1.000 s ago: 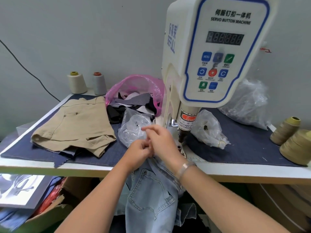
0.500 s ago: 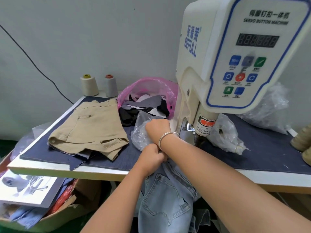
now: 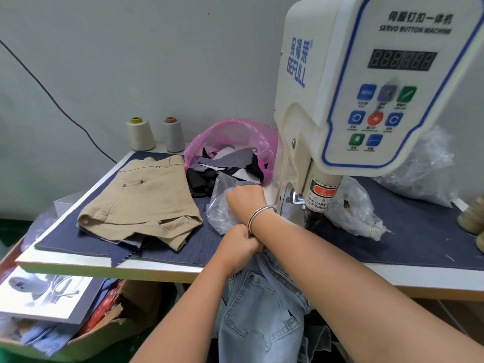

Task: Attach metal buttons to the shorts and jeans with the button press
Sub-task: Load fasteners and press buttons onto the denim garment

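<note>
Bright, even, soft light, only faint shadows under the table edge (image 3: 157, 271). Wide-angle bend curves the frame's sides; the machine's panel (image 3: 392, 82) lettering smears slightly, mild blur throughout.

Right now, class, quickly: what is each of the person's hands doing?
Left hand: fingers curled, gripping the light blue denim jeans at the table edge.
Right hand: reaching into the clear crinkled plastic bag; fingers hidden, cannot be told.

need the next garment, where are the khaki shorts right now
In the head view the khaki shorts lie flat on the left of the table, atop the denim mat, just left of the pink scrap bag.
</note>
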Demonstrator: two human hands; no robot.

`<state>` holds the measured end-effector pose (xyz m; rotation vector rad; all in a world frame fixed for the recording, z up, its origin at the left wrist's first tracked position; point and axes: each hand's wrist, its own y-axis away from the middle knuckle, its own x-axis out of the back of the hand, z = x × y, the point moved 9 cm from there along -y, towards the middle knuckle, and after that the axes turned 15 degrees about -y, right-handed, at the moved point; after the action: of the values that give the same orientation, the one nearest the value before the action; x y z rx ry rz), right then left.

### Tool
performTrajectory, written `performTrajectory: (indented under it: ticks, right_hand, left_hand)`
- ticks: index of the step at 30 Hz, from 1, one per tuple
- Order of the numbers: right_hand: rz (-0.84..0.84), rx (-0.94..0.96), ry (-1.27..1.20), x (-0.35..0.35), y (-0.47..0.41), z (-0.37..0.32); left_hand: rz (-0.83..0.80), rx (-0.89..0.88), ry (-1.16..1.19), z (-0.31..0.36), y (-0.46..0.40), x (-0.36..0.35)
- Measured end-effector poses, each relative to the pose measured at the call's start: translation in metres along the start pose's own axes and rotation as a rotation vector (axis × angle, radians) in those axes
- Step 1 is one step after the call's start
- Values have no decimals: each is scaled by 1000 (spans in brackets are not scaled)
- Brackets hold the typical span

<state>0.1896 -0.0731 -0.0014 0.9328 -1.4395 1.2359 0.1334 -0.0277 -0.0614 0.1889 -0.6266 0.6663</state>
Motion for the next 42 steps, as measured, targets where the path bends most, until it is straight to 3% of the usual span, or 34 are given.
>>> performTrajectory:
  ticks: [29, 33, 36, 42]
  right_hand:
    - [-5, 60, 32, -3, 0, -1]
    - [11, -104, -174, -1, 5, 20]
    - [67, -250, -486, 4, 18, 38]
    - [480, -374, -1201, 40, 83, 48]
  left_hand:
    - [-34, 34, -41, 2, 1, -2]
    - [-49, 34, -15, 2, 1, -3]
    - [-34, 17, 21, 3, 1, -3]
    - [-23, -14, 116, 8, 2, -1]
